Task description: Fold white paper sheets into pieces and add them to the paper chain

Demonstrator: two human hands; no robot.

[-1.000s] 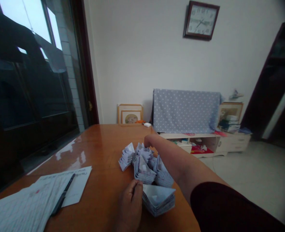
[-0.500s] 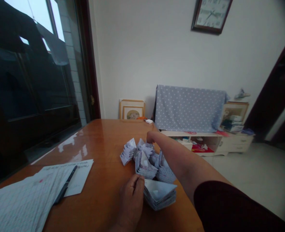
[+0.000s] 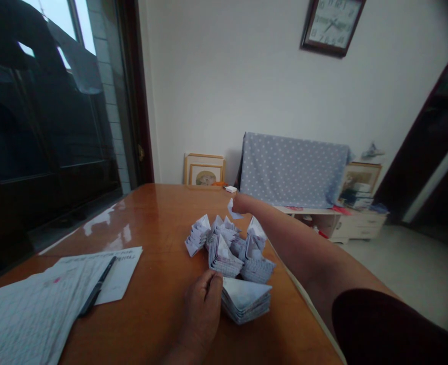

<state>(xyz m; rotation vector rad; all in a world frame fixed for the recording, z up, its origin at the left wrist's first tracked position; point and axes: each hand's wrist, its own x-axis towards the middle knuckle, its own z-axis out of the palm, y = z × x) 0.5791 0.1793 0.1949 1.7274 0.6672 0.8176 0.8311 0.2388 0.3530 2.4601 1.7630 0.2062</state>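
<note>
My left hand [image 3: 204, 304], fingers closed, pinches the left corner of a nested stack of folded paper pieces [image 3: 247, 300] on the table. Farther out, my right hand [image 3: 242, 204] grips one small white folded paper piece [image 3: 233, 210] above the tabletop. Between my hands stand more nested folded paper stacks: a pointed one [image 3: 198, 235] at the left, a larger one [image 3: 224, 257] in the middle and another [image 3: 257, 267] at the right. My right fingers are small in view and partly hidden.
Lined sheets [image 3: 26, 309] lie at the left of the wooden table [image 3: 159, 284], with a black pen [image 3: 98, 288] on top. A small white box [image 3: 230, 189] sits at the far edge. Beyond stands a low white cabinet [image 3: 355, 225] below a dotted cloth [image 3: 292, 170].
My right hand has lifted away from the folded stacks, moving up and outward, and a paper piece now shows in it. My left hand stays at the near stack. The view has shifted slightly.
</note>
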